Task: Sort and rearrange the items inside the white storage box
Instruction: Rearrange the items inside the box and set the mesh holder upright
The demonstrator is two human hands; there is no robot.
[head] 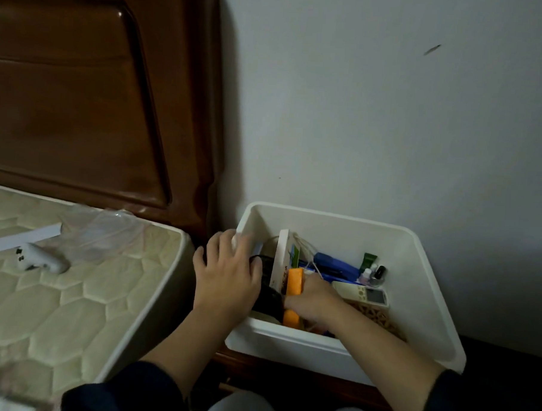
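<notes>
left hand (pixel 229 275) flat, fingers straight, on black thing (pixel 270 298) | right hand (pixel 312 300) grips orange rectangular block (pixel 294 285) | advice: lift block straight up, steady white plastic storage box (pixel 427 293)

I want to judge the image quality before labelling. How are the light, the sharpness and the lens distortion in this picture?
Head view: dim, flat light, no glare; the wall looks grey. The left hand is slightly smeared at its fingertips. The bottom-left corner is blurred. The wide lens bends the white storage box and the mattress edge. Small labels in the box are unreadable.
</notes>
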